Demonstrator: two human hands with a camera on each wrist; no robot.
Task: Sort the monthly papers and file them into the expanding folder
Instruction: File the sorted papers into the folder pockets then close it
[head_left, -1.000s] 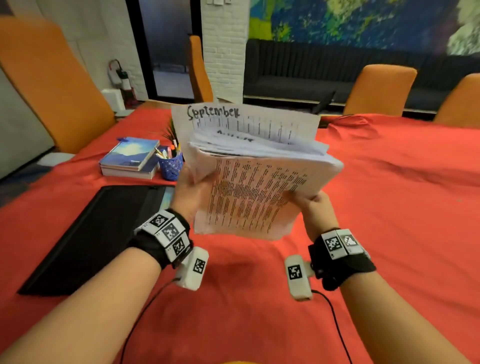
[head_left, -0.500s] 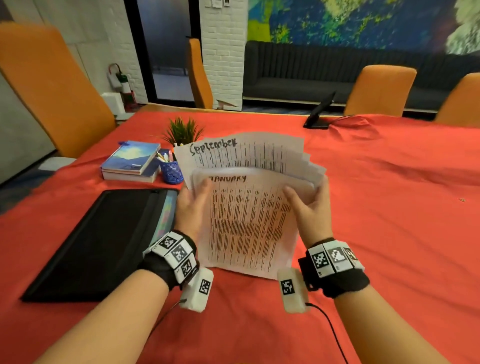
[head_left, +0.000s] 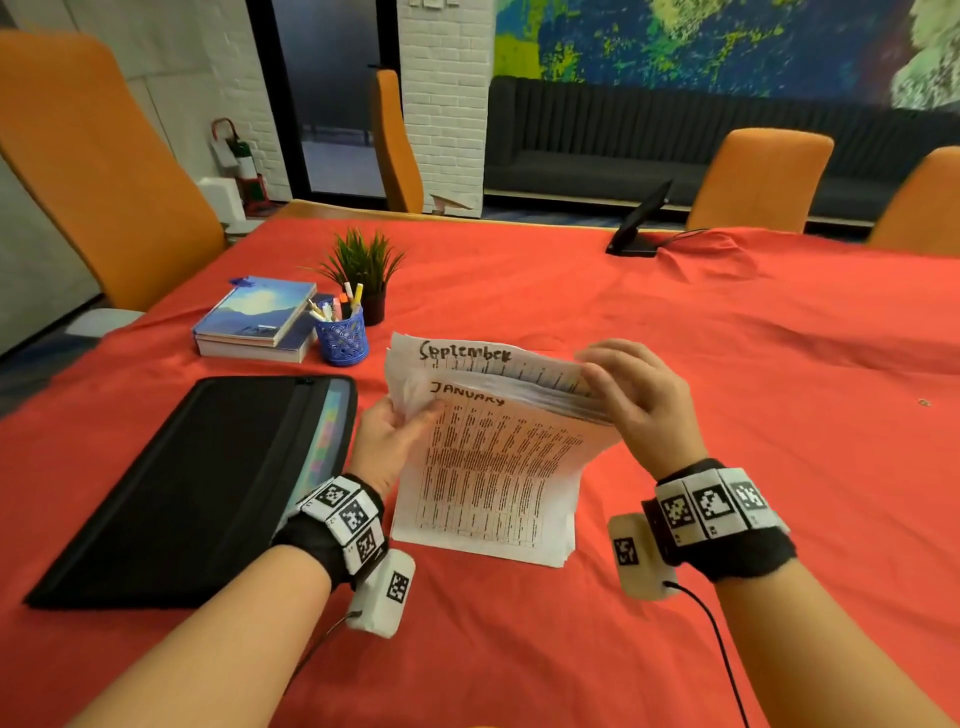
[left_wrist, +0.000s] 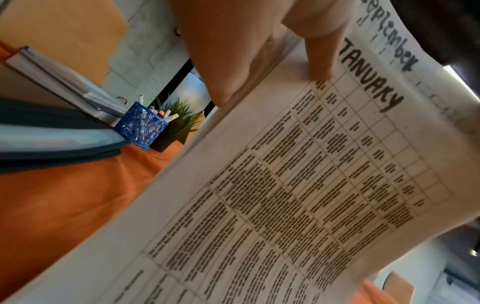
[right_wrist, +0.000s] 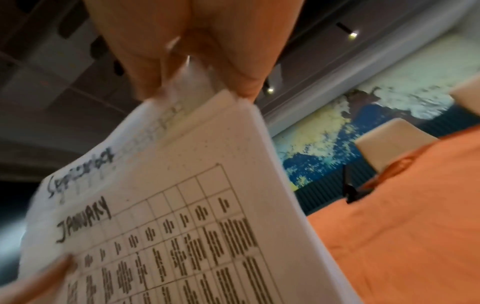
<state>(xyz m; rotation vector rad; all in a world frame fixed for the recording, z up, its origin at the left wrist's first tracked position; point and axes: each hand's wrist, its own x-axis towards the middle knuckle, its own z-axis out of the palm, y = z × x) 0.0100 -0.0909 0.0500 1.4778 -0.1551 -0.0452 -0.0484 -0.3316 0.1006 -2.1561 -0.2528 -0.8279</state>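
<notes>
A stack of printed papers (head_left: 498, 467) leans up from the red tablecloth, its lower edge on the cloth. The front sheet is headed "JANUARY" (left_wrist: 369, 82), and a sheet headed "September" (head_left: 467, 353) sticks out behind it. My left hand (head_left: 400, 431) grips the stack's left edge, with the thumb (left_wrist: 319, 57) pressed on the January sheet. My right hand (head_left: 618, 395) pinches the stack's top right corner (right_wrist: 233, 98) between curled fingers. The black expanding folder (head_left: 171, 488) lies flat to the left of my left hand, its coloured tabs showing along the right side.
Behind the folder lie two stacked books (head_left: 254, 322), a blue pen cup (head_left: 343, 338) and a small potted plant (head_left: 363, 270). A black stand (head_left: 639, 223) sits at the table's far edge. Orange chairs (head_left: 758, 176) ring the table. A cable (head_left: 722, 654) trails from my right wrist.
The stack has come down from in front of me to the cloth and now shows the January sheet. My right hand has shifted from the stack's side up to its top right corner.
</notes>
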